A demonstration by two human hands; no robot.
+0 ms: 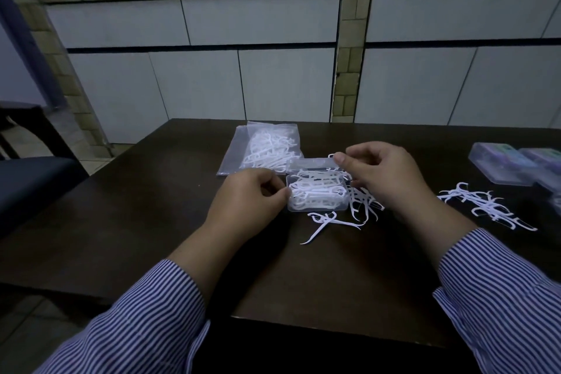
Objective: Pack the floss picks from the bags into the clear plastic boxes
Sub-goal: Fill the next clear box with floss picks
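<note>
Two hands grip the open box (317, 194): loose picks (485, 206) right, bag (261, 146) behind.

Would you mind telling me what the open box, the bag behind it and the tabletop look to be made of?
Open box: seemingly rigid clear plastic; the white picks show through its walls.
Bag: thin, soft transparent plastic film, creased and faintly glossy.
Tabletop: dark brown, smooth with a dull sheen; probably wood or laminate, but the dim light leaves that open.

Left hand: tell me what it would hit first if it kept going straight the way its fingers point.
The left hand points right, its fingertips at the end of the open clear box full of floss picks. It would meet that box wall first, probably at once.
</note>
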